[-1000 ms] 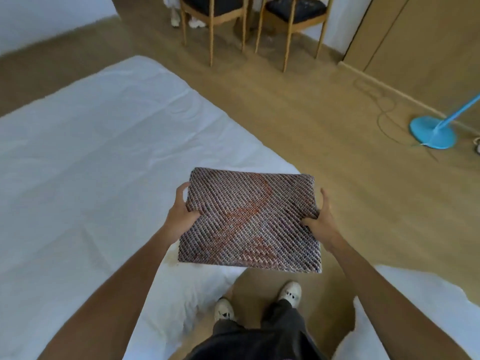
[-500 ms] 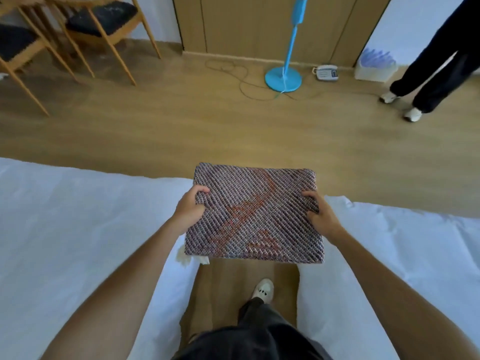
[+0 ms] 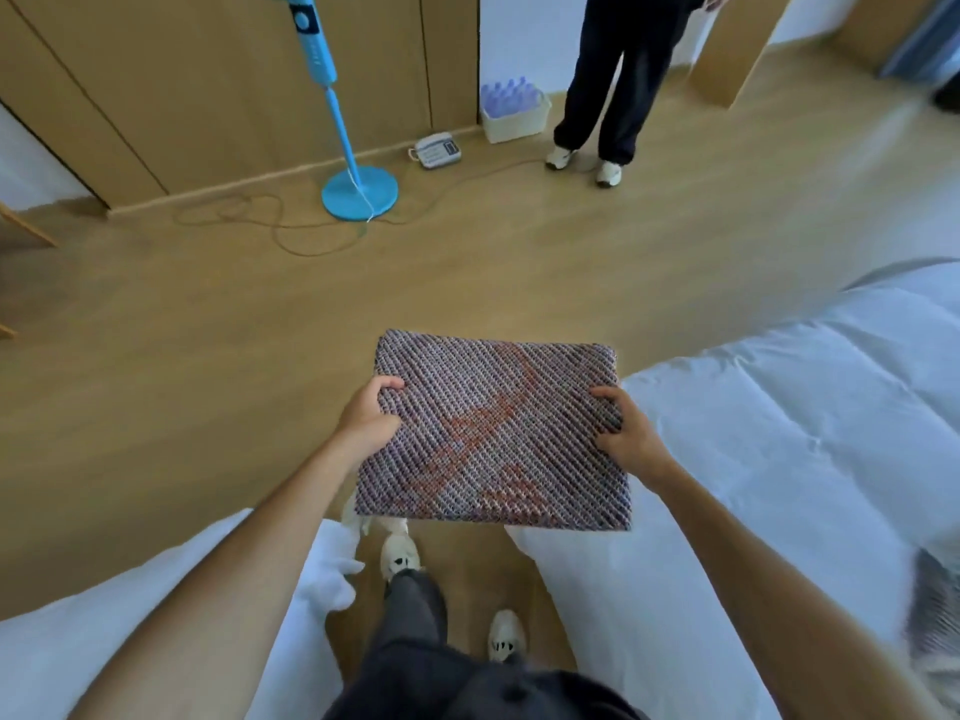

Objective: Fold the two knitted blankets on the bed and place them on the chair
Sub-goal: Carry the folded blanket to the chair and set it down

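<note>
Folded blanket (image 3: pixel 493 433), held flat over the floor between two beds (image 3: pixel 779 433), left hand (image 3: pixel 366 423) and right hand (image 3: pixel 626 433) each clamped on a side edge, likely so the folds keep for carrying; beyond, fan (image 3: pixel 358 192); chair not seen.

You see wood floor (image 3: pixel 182 356) ahead of your grip | blue fan stand (image 3: pixel 358 192) beyond-left | wood-panelled wall (image 3: pixel 208 85) behind it
</note>
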`<control>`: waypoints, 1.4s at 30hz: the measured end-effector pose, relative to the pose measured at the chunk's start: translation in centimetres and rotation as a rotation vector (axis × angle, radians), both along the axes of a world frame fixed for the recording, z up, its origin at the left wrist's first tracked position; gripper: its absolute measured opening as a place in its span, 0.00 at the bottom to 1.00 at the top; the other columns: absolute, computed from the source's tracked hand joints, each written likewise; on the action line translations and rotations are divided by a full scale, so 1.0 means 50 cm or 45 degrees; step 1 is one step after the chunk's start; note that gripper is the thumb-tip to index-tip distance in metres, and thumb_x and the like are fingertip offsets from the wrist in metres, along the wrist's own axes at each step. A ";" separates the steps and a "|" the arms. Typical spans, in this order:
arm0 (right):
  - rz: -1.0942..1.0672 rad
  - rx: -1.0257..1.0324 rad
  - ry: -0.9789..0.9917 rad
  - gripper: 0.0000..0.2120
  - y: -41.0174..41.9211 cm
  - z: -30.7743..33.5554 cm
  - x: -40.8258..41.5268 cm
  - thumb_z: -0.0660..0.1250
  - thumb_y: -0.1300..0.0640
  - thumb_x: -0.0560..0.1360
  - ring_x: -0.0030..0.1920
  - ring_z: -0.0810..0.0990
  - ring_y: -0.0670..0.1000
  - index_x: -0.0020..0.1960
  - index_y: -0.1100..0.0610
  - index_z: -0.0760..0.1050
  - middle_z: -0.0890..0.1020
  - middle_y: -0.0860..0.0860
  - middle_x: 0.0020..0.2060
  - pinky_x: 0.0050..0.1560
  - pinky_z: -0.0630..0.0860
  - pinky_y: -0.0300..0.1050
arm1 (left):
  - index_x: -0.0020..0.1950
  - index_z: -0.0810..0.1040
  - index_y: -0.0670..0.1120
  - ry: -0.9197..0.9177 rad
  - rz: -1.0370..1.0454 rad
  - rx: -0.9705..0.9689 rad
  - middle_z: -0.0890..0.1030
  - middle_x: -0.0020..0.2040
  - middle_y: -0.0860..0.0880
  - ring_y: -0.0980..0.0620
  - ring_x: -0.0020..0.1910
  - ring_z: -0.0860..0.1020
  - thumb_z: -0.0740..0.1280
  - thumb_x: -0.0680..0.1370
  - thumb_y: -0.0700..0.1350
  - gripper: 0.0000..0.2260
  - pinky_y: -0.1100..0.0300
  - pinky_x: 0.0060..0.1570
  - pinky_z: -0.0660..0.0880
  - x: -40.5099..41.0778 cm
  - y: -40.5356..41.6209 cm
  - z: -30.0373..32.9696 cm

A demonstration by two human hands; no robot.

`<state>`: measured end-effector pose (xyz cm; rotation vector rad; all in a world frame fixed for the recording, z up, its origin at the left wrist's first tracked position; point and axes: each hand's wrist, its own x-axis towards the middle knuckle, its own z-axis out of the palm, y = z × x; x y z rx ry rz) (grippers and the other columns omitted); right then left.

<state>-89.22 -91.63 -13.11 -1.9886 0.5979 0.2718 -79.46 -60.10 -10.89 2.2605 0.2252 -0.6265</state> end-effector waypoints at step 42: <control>-1.363 -0.243 0.030 0.31 -0.937 0.036 0.594 0.60 0.71 0.65 0.52 0.75 0.57 0.65 0.49 0.67 0.74 0.57 0.57 0.46 0.72 0.47 | 0.62 0.71 0.54 -0.158 -1.437 -0.096 0.75 0.58 0.46 0.45 0.54 0.75 0.61 0.70 0.34 0.24 0.52 0.53 0.75 1.049 -1.441 0.012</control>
